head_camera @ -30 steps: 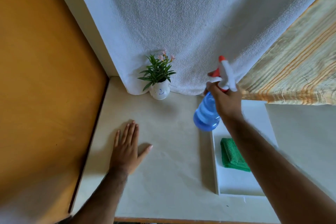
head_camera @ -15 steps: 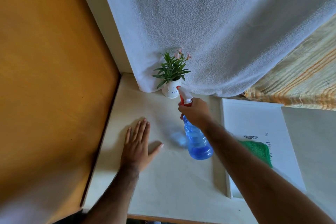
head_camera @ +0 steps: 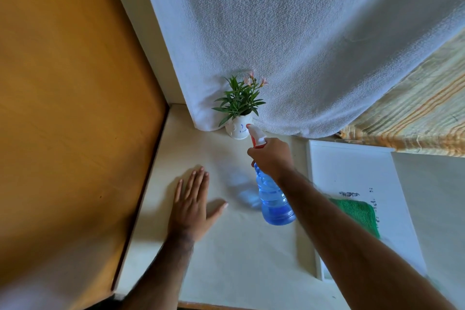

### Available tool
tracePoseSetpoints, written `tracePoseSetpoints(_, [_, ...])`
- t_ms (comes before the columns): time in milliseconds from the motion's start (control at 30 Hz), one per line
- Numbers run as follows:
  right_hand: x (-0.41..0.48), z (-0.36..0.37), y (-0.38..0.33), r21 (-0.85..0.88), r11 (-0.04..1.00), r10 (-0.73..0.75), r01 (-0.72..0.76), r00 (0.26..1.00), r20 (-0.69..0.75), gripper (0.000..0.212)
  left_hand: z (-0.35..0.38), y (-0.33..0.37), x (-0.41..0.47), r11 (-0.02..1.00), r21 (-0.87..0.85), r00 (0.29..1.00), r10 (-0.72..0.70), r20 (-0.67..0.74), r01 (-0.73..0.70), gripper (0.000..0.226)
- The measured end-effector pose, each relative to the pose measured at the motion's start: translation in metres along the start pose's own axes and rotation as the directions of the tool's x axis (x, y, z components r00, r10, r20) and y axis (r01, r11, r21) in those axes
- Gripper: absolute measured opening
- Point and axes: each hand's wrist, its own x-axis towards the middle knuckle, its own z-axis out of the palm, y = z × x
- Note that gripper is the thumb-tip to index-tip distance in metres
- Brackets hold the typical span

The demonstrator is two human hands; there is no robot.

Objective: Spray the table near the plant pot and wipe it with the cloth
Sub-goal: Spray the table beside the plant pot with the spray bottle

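A small white plant pot [head_camera: 237,129] with green leaves and pink flowers stands at the back of the cream table [head_camera: 226,259]. My right hand [head_camera: 273,157] grips the neck of a blue spray bottle [head_camera: 273,199], held above the table; its white and red nozzle [head_camera: 255,134] points towards the pot. My left hand [head_camera: 192,204] lies flat on the table, fingers spread, left of the bottle. A folded green cloth [head_camera: 359,214] lies on a white tray [head_camera: 352,168] to the right, partly hidden by my right forearm.
A white towel [head_camera: 289,45] hangs behind the pot down to the table. A striped yellow fabric [head_camera: 415,118] hangs at the right. An orange wooden panel [head_camera: 70,108] borders the table on the left. The table's front edge is near the bottom.
My right hand has carried the spray bottle left from above the tray to in front of the pot and tipped the nozzle towards it. My left hand has stayed flat on the table.
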Motion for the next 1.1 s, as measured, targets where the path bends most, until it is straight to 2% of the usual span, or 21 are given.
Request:
tracePoseSetpoints(167, [0.004, 0.0, 0.001, -0.05, 0.999, 0.008, -0.009, 1.0, -0.025, 0.011, 0.001, 0.0, 0.0, 1.0, 0.006, 1.0, 0.002, -0.016, -0.002, 0.094])
tracePoseSetpoints(300, [0.002, -0.001, 0.002, -0.045, 0.999, -0.008, 0.005, 0.999, -0.051, 0.023, 0.0, 0.0, 0.0, 1.0, 0.012, 1.0, 0.002, -0.016, -0.002, 0.094])
tracePoseSetpoints(500, [0.004, 0.0, 0.002, -0.073, 0.997, -0.011, 0.011, 1.0, 0.009, 0.018, -0.001, 0.001, 0.001, 1.0, 0.004, 1.0, -0.004, -0.008, 0.004, 0.094])
tracePoseSetpoints(667, [-0.002, -0.004, 0.009, 0.047, 0.999, -0.014, 0.016, 0.999, -0.029, 0.014, -0.002, -0.001, 0.001, 1.0, -0.014, 1.0, 0.002, 0.002, -0.002, 0.093])
tracePoseSetpoints(767, [-0.01, -0.014, 0.022, 0.202, 0.978, -0.019, 0.043, 0.992, -0.123, 0.007, -0.003, -0.001, 0.001, 0.999, -0.032, 0.999, -0.006, 0.034, 0.007, 0.094])
tracePoseSetpoints(900, [-0.026, -0.039, 0.034, 0.369, 0.895, -0.124, 0.251, 0.934, -0.335, 0.004, -0.005, -0.001, 0.002, 0.999, -0.039, 0.997, -0.018, 0.079, 0.022, 0.095])
tracePoseSetpoints(1000, [-0.035, -0.065, 0.041, 0.411, 0.814, -0.2, 0.409, 0.863, -0.463, 0.018, -0.007, -0.002, 0.001, 0.999, -0.046, 0.996, -0.013, 0.087, 0.017, 0.096])
tracePoseSetpoints(1100, [-0.035, -0.094, 0.048, 0.369, 0.771, -0.233, 0.518, 0.77, -0.593, 0.017, -0.007, -0.001, 0.002, 0.999, -0.048, 0.995, -0.011, 0.098, 0.016, 0.097])
